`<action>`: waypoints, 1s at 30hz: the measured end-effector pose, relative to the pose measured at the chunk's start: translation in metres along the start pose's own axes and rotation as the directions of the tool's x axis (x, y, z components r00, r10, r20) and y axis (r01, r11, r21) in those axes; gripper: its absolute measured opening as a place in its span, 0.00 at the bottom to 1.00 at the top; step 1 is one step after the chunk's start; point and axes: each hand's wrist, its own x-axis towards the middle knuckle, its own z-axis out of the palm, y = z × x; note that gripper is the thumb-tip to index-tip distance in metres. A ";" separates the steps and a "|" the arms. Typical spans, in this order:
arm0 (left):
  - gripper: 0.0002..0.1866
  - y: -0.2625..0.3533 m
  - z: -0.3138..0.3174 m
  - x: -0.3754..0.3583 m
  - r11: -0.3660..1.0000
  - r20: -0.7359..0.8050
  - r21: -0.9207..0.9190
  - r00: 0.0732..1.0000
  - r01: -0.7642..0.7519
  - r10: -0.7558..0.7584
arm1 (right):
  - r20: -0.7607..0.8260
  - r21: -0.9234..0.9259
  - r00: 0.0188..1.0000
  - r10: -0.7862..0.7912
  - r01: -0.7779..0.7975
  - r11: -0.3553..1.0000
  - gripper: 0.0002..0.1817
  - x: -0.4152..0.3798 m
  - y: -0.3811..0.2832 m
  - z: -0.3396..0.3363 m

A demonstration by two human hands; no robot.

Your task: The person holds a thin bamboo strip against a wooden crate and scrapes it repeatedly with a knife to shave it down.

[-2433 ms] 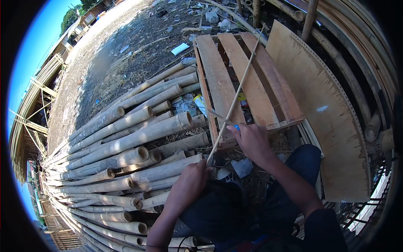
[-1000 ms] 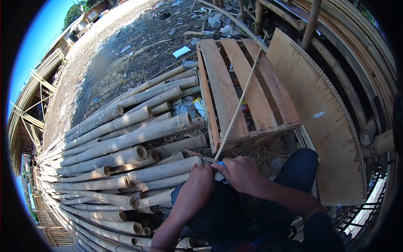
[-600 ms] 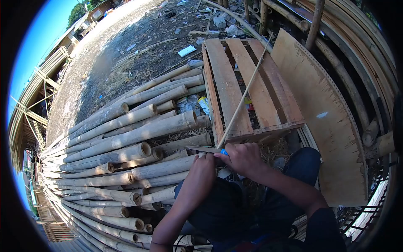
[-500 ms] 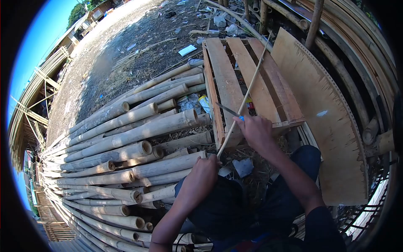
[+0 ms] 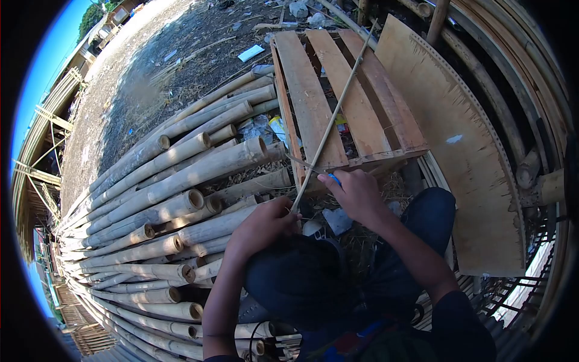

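Blue-handled knife clasped in the right hand, blade crossing the pale stick, which slants over the slatted crate, and the left hand pinching the stick's near end!

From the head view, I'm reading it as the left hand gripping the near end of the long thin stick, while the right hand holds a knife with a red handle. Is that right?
Not quite: the handle is blue, as the head view shows. The right hand does hold the knife, and the left hand grips the long thin stick's near end.
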 end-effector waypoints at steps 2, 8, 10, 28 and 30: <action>0.13 -0.005 -0.002 0.006 0.996 0.037 -0.080 0.999 -0.029 0.032 | -0.002 -0.016 1.000 0.013 -0.013 1.000 0.30 -0.002 0.000 0.003; 0.13 -0.002 0.003 0.006 0.998 -0.019 -0.055 1.000 -0.010 0.009 | -0.010 -0.005 0.999 0.047 -0.047 0.999 0.30 -0.007 -0.002 0.000; 0.12 0.002 0.001 0.005 0.998 0.003 -0.070 1.000 0.011 -0.010 | -0.002 -0.002 0.999 0.042 -0.042 0.999 0.30 -0.008 -0.003 0.000; 0.12 0.008 -0.002 0.005 0.996 -0.124 0.077 0.991 -0.049 0.058 | -0.008 -0.264 0.955 -0.296 0.283 0.922 0.29 0.004 -0.016 0.023; 0.12 0.008 -0.003 0.003 0.998 -0.131 0.062 0.991 -0.032 0.040 | -0.054 -0.325 0.964 -0.260 0.229 0.918 0.29 0.012 -0.009 0.023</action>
